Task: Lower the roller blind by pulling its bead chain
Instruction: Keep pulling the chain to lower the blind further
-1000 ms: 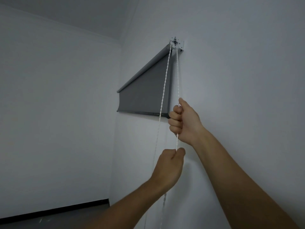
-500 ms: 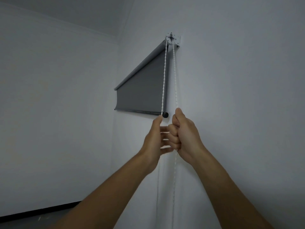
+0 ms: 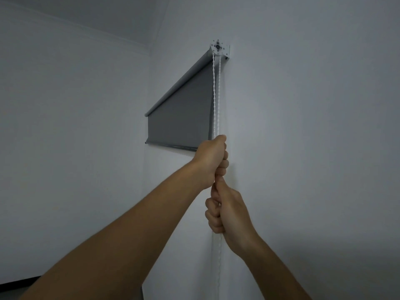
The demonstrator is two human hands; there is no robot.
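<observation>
White wall (image 3: 303,148): fills the right half of the frame.
Grey roller blind (image 3: 184,118): centre of frame, partly lowered; right end of its bottom bar hidden behind the left hand.
Left hand (image 3: 213,161): centre, fist shut around the bead chain, finger pads hidden.
Right hand (image 3: 225,211): just below it and touching, fingers curled tight on the same chain.
Bracket (image 3: 219,48): upper centre.
Bead chain (image 3: 216,94): two white strands, indistinct below the fists.

Both arms raised, left hand (image 3: 213,161) fisted directly above fisted right hand (image 3: 225,210), touching
</observation>
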